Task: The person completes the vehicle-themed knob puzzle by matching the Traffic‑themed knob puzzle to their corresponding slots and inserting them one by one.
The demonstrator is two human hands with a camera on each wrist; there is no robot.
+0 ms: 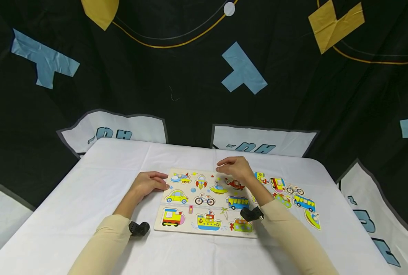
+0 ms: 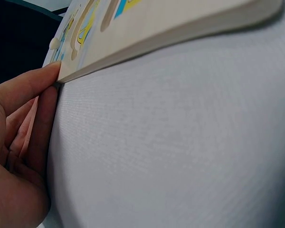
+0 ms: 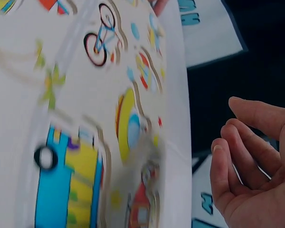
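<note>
A wooden puzzle board [image 1: 191, 221] with printed vehicles lies flat on the table. My left hand [image 1: 147, 185] pinches its left edge; the left wrist view shows thumb and finger meeting at the rim [image 2: 147, 33]. A pale round knob [image 2: 53, 43] stands up from the board nearby. My right hand [image 1: 236, 168] hovers over the board's far edge, above the helicopter picture [image 1: 234, 184]. In the right wrist view its fingers [image 3: 232, 142] are loosely bent, apart from the thumb, with nothing between them. Printed pictures of a bus [image 3: 71, 180] and a bicycle [image 3: 102, 35] show beneath.
Right of the board lie several loose vehicle pieces: a train [image 1: 278, 184], a bicycle [image 1: 295, 190], a bus [image 1: 304, 203], a submarine [image 1: 283, 199] and a flying saucer [image 1: 312, 220]. My right forearm partly hides this pile. White cloth [image 1: 86, 198] covers the table; a black curtain [image 1: 176, 84] hangs behind.
</note>
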